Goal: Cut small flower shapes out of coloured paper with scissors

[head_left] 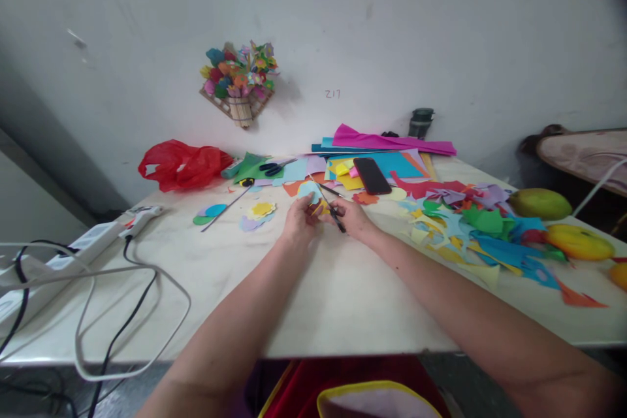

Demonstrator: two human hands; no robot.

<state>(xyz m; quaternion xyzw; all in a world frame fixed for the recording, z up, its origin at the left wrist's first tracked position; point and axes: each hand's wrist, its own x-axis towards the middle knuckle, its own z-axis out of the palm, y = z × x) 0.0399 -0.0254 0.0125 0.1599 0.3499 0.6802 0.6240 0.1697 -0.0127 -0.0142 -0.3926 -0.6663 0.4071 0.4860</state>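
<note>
Near the middle of the table, my left hand (300, 219) is closed on a light-blue paper piece (308, 191), with a bit of yellow-orange paper showing by the fingers. My right hand (351, 217) grips dark-handled scissors (337, 217), whose blades point up and left beside the paper. Whether the blades touch the paper is hard to make out. Yellow and lilac paper flower shapes (263, 211) lie left of my hands. Farther left are blue and green paper circles (215, 210) beside a thin purple strip.
A phone (372, 176) lies on coloured sheets behind my right hand. Paper scraps (482, 222) and mangoes (580, 241) cover the right side. Dark-handled scissors (272, 168) and a red plastic bag (183, 165) sit at the back left. A power strip (83, 251) with cables is at left.
</note>
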